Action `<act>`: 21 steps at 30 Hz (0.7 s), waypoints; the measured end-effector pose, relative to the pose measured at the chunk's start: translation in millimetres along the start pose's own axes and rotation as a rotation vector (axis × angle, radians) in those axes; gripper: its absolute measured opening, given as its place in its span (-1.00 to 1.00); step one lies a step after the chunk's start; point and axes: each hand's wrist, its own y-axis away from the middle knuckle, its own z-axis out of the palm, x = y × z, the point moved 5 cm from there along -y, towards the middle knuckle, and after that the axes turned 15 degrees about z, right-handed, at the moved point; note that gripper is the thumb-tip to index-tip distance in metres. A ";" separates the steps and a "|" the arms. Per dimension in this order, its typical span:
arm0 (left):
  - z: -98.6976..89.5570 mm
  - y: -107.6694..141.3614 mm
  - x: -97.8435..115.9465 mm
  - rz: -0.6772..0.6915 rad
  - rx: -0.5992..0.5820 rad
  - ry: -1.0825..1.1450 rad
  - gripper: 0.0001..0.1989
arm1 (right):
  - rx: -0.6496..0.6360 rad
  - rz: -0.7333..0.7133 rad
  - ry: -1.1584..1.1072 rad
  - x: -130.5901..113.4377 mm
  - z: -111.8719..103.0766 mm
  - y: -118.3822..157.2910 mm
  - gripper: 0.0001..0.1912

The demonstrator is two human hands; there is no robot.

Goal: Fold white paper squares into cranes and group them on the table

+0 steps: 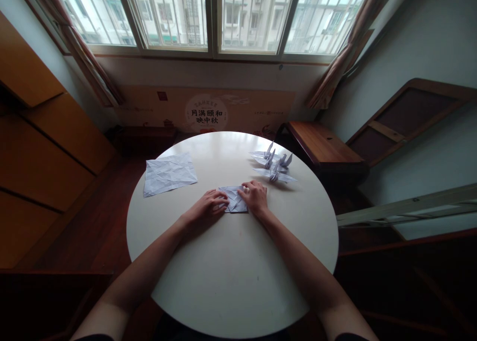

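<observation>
A folded, creased sheet of pale paper (236, 202) lies flat near the middle of the round white table (223, 281). My left hand (211, 202) rests at its left end, fingers spread a little over the paper's edge. On the right end lies my right hand (255, 196), its fingers bent and apart, the fingertips touching the paper. Part of the paper's right side is hidden under that hand. Several folded paper cranes (275, 167) stand close together behind and to the right. At the back left, a larger creased sheet (170, 173) lies unfolded.
Beyond the table are a wall banner (149, 105) and barred windows (179, 18) with curtains. A wooden desk (324, 142) stands at the back right, and orange cabinets (44, 157) are on the left. A pale metal frame (410, 207) reaches in from the right.
</observation>
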 end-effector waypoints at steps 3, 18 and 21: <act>3.3 3.3 -6.9 -0.055 -0.014 -0.086 -0.81 | -0.012 -0.032 0.030 -2.4 -0.8 1.0 -0.81; 13.8 8.6 -16.9 -0.132 -0.166 -0.184 -0.52 | -0.169 0.027 -0.190 -4.5 10.5 0.7 -0.53; 14.6 9.1 -18.4 -0.160 -0.189 -0.212 -0.53 | -0.152 -0.015 -0.247 -4.9 10.8 0.6 -0.55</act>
